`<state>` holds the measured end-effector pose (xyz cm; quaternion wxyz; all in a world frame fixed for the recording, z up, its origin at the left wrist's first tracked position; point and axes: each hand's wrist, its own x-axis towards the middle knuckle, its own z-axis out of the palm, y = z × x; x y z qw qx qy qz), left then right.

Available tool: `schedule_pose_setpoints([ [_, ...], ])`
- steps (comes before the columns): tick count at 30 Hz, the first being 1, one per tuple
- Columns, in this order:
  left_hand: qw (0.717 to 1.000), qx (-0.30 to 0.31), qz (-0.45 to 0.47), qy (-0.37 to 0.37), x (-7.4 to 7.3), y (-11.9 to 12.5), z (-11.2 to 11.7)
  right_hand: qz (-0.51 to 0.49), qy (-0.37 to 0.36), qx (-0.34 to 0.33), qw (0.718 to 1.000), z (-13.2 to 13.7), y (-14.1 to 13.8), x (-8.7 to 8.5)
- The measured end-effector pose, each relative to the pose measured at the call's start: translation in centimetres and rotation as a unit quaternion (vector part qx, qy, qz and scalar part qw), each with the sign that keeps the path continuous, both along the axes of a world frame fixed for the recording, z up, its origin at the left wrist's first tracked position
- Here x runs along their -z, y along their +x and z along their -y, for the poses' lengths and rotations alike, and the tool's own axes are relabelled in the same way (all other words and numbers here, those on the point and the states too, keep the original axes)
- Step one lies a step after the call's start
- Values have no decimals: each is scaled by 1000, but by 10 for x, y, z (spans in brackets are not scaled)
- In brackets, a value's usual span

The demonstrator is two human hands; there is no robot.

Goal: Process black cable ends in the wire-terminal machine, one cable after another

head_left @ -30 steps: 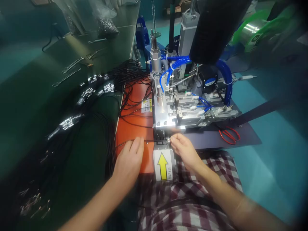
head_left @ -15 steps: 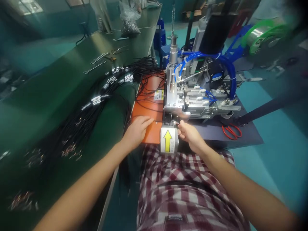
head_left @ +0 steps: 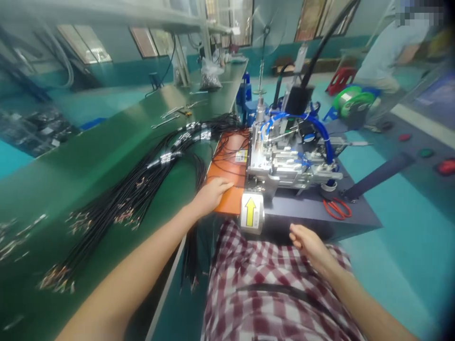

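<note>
My left hand (head_left: 214,193) rests low over the orange plate (head_left: 232,202), fingers closed on what looks like a thin black cable that runs toward the machine (head_left: 280,163). Curled in a loose fist, my right hand (head_left: 308,240) hangs in front of the machine's base, apart from the machine; what its fingers hold, if anything, is hidden. Between the hands sits a grey-white housing marked with a yellow arrow (head_left: 250,212). Metal blocks, cylinders and blue air hoses (head_left: 325,135) make up the machine beyond it.
Long bundles of black cables (head_left: 142,177) with bare coloured ends lie across the green table (head_left: 117,142). Several wrenches (head_left: 170,116) lie farther back. Red-handled pliers or scissors (head_left: 337,208) rest on the dark base. A green spool (head_left: 353,102) stands near a person (head_left: 387,59).
My right hand has drawn back from the machine beside the arrow housing, toward my lap and to the right. The left hand stays over the orange plate. The view has tilted up.
</note>
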<state>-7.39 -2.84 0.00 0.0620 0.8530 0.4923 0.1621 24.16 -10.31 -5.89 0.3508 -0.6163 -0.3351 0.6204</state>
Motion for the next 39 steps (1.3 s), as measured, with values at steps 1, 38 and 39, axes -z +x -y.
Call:
schedule_pose_setpoints([
  [1, 1000, -1, 2, 3, -1, 0, -4, 3, 1, -3, 1000, 1, -1, 1],
  [38, 1000, -4, -17, -11, -19, 14, -59, 30, 131, -377, 917, 35, -166, 3],
  [39, 1000, -10, -20, -1, -20, 16, -52, 34, 143, -372, 916, 34, -173, 3],
])
